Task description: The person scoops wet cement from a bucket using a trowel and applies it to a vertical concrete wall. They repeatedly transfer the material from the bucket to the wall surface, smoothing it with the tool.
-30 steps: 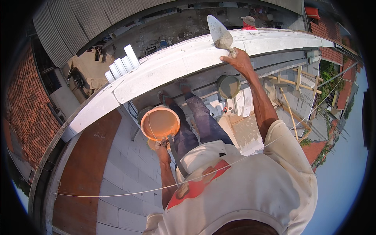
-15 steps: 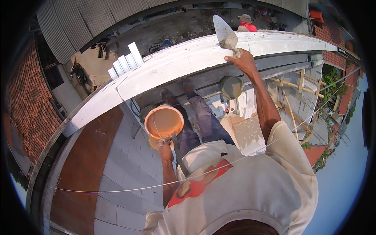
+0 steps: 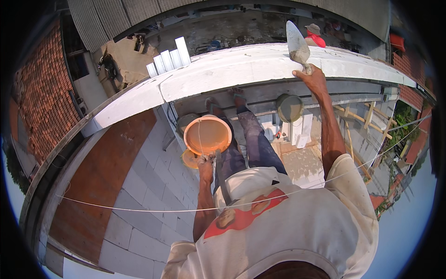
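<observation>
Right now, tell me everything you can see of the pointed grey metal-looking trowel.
The pointed grey metal-looking trowel has a leaf-shaped blade, paler toward the tip, with darker mortar-like paste on its broad end. The right hand grips it, mostly hiding the handle. The tip points away from the body, leaning slightly left. It appears over the white block wall; whether they touch is unclear.

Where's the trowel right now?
In the head view, the trowel is right of centre near the top, held in the right hand by the white wall.
</observation>
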`<state>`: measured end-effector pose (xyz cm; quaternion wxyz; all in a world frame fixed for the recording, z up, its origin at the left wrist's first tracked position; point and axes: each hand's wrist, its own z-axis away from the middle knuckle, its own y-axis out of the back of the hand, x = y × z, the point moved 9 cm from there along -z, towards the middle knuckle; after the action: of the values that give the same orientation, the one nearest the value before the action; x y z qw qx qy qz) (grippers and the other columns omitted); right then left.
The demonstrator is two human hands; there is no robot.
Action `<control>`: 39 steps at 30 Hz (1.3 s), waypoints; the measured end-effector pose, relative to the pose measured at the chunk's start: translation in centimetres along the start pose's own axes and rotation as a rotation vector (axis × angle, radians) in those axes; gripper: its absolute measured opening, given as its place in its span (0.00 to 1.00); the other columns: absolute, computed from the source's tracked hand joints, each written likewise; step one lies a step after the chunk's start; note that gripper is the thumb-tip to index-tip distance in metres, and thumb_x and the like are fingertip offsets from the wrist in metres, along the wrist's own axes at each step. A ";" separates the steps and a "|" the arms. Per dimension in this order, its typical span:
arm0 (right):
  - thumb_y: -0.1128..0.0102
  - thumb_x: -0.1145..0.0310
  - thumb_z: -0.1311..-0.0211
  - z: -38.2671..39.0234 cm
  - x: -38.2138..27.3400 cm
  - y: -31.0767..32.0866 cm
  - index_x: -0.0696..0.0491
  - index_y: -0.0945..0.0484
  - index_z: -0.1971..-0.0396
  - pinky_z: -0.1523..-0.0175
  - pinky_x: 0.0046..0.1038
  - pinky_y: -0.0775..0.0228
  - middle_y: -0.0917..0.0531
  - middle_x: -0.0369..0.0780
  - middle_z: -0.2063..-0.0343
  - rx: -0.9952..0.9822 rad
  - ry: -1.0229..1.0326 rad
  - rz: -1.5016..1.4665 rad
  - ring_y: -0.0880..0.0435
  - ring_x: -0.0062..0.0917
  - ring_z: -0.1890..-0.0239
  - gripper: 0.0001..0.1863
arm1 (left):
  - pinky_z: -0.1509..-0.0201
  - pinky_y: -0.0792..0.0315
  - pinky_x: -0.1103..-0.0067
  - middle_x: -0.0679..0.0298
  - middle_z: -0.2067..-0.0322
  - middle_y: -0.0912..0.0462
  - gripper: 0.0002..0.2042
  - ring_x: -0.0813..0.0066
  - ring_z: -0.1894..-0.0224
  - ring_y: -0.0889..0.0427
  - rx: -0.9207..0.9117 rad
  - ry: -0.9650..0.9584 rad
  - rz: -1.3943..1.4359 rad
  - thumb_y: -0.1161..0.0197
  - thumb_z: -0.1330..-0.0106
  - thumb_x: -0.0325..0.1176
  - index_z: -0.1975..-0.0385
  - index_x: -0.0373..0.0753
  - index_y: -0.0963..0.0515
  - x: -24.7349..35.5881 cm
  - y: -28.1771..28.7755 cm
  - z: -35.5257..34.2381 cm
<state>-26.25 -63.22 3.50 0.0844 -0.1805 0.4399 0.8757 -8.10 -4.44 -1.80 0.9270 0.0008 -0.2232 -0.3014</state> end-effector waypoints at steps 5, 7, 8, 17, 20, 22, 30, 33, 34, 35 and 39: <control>0.22 0.45 0.50 -0.1 0.2 0.0 0.58 0.15 0.63 0.57 0.37 0.25 0.14 0.45 0.71 0.011 0.014 -0.008 0.15 0.36 0.67 0.30 | 0.61 0.32 0.82 0.73 0.67 0.19 0.01 0.85 0.67 0.27 0.011 0.009 0.024 0.38 0.25 0.28 0.60 0.39 0.22 0.3 -0.2 0.1; 0.23 0.45 0.50 -0.1 0.3 -0.1 0.59 0.15 0.62 0.56 0.37 0.25 0.13 0.45 0.70 0.006 0.011 0.011 0.15 0.36 0.66 0.30 | 0.60 0.31 0.82 0.73 0.67 0.19 0.01 0.85 0.67 0.26 0.026 0.018 0.020 0.37 0.25 0.28 0.60 0.39 0.22 0.4 -0.1 0.2; 0.23 0.45 0.50 -0.2 0.3 0.0 0.59 0.15 0.62 0.56 0.37 0.25 0.13 0.46 0.70 0.000 0.002 0.024 0.15 0.36 0.66 0.30 | 0.60 0.31 0.82 0.73 0.67 0.19 0.01 0.85 0.67 0.26 0.033 0.027 0.012 0.37 0.25 0.28 0.60 0.39 0.22 0.2 0.1 0.1; 0.23 0.45 0.50 0.0 0.4 -0.1 0.60 0.15 0.58 0.56 0.37 0.25 0.13 0.46 0.69 0.016 0.015 -0.005 0.15 0.36 0.65 0.32 | 0.64 0.35 0.82 0.75 0.73 0.25 0.08 0.85 0.71 0.31 0.057 0.008 0.011 0.35 0.26 0.29 0.69 0.44 0.26 -0.8 0.9 -0.3; 0.22 0.44 0.49 -0.2 0.7 -0.2 0.59 0.15 0.56 0.56 0.34 0.25 0.13 0.42 0.69 -0.013 0.007 0.004 0.16 0.31 0.66 0.33 | 0.58 0.34 0.80 0.70 0.69 0.19 0.09 0.83 0.67 0.27 0.037 0.017 -0.036 0.36 0.26 0.32 0.70 0.45 0.25 -1.9 1.6 -0.7; 0.21 0.43 0.49 -0.3 0.8 -0.3 0.58 0.15 0.55 0.57 0.33 0.25 0.14 0.41 0.68 -0.035 -0.005 0.015 0.17 0.28 0.66 0.34 | 0.54 0.33 0.80 0.67 0.67 0.16 0.08 0.81 0.64 0.24 0.030 0.026 -0.058 0.36 0.25 0.34 0.69 0.44 0.23 -2.0 1.6 -0.7; 0.21 0.45 0.49 -0.2 0.8 -0.4 0.58 0.15 0.56 0.58 0.32 0.26 0.14 0.40 0.69 -0.033 -0.018 -0.010 0.18 0.27 0.67 0.31 | 0.66 0.36 0.84 0.76 0.71 0.21 0.03 0.88 0.71 0.30 0.048 0.003 0.046 0.34 0.27 0.30 0.64 0.42 0.20 -0.4 0.5 0.2; 0.21 0.46 0.48 -0.2 0.7 -0.4 0.58 0.15 0.56 0.58 0.32 0.26 0.14 0.40 0.69 -0.043 -0.014 0.014 0.18 0.27 0.67 0.31 | 0.65 0.35 0.83 0.76 0.72 0.21 0.04 0.88 0.72 0.31 0.046 0.022 0.028 0.33 0.27 0.31 0.65 0.43 0.21 -0.5 0.6 0.3; 0.21 0.45 0.49 -0.2 0.6 -0.3 0.59 0.15 0.57 0.58 0.33 0.26 0.14 0.42 0.70 -0.030 -0.003 0.000 0.17 0.30 0.67 0.31 | 0.64 0.34 0.83 0.76 0.71 0.21 0.03 0.87 0.71 0.30 0.044 0.024 0.032 0.34 0.27 0.30 0.64 0.42 0.21 -0.7 0.7 0.2; 0.22 0.45 0.49 -0.1 0.4 -0.3 0.59 0.15 0.59 0.57 0.35 0.25 0.14 0.43 0.70 -0.017 0.009 -0.014 0.16 0.32 0.67 0.31 | 0.63 0.33 0.83 0.75 0.71 0.21 0.03 0.86 0.70 0.28 0.041 0.025 0.035 0.34 0.27 0.30 0.64 0.42 0.21 -1.0 0.7 0.0; 0.21 0.46 0.48 -0.1 0.6 -0.3 0.59 0.15 0.56 0.58 0.32 0.26 0.14 0.40 0.70 -0.017 0.014 -0.007 0.18 0.27 0.67 0.31 | 0.57 0.31 0.82 0.72 0.67 0.18 0.02 0.82 0.65 0.23 0.026 0.010 0.030 0.38 0.26 0.28 0.59 0.39 0.20 -0.8 0.5 0.2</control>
<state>-26.65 -63.14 2.94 0.0829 -0.1887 0.4325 0.8778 -8.43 -3.57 -1.92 0.9324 0.0111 -0.2226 -0.2846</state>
